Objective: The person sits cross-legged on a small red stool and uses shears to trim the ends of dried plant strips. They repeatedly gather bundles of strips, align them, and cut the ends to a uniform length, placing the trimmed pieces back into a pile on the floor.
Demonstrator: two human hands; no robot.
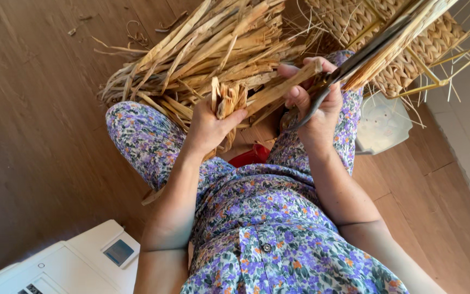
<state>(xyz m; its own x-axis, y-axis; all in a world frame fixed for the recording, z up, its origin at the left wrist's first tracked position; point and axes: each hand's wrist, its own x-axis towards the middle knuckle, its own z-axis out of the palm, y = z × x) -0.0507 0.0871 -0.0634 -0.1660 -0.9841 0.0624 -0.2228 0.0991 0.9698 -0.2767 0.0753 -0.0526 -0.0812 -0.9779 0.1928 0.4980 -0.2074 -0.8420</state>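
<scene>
My left hand (211, 126) grips a small bunch of dried straw strips (228, 99), their cut ends sticking up past my thumb. My right hand (312, 103) holds dark metal scissors (349, 68) with blades pointing up and right, and also pinches one flat straw strip (278, 90) that runs toward the left hand. Both hands hover above my lap, over a floral purple dress (262, 218). A big bundle of loose straw (208, 49) lies on the floor just beyond my knees.
A half-woven straw basket with bare yellow wire ribs (409, 49) sits at the upper right. A white plastic object (382, 125) lies beside my right leg. A white machine (61, 267) stands at the lower left on the brown wooden floor (33, 136). Something red (248, 158) shows between my knees.
</scene>
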